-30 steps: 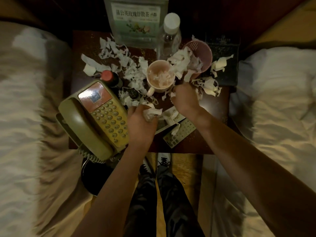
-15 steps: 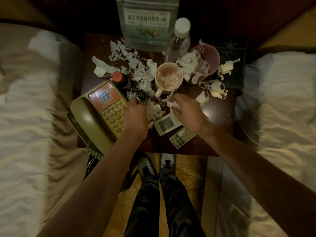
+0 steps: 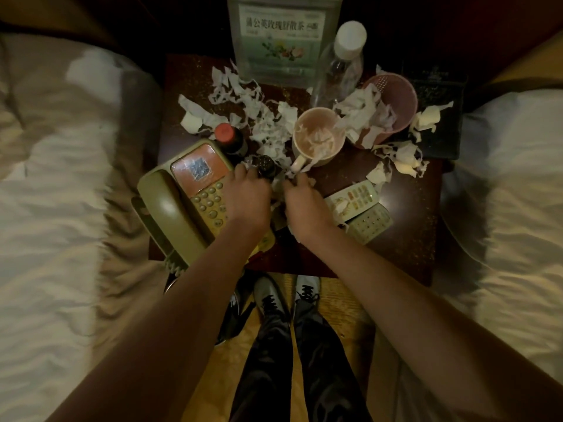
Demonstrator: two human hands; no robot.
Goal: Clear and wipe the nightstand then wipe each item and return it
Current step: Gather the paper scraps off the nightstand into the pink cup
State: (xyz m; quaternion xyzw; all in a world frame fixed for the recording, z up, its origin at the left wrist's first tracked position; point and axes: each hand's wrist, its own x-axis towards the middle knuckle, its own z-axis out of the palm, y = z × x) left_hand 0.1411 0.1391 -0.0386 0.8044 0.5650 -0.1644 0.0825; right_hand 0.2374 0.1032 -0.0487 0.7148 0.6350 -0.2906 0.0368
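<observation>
Beds: one at 9 o'clock (image 3: 51, 208), one at 3 o'clock (image 3: 518, 193), both with rumpled pale bedding. Wooden floor (image 3: 219, 376) at 6 o'clock, between the beds. Two laced shoes (image 3: 271, 296) on the floor, side by side, dark trousers (image 3: 292, 370) above them. Dark wall at 12 o'clock.

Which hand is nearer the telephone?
Left. The left hand lies over the keypad edge of the telephone; the right hand is farther right, among paper scraps beside the remotes.
</observation>
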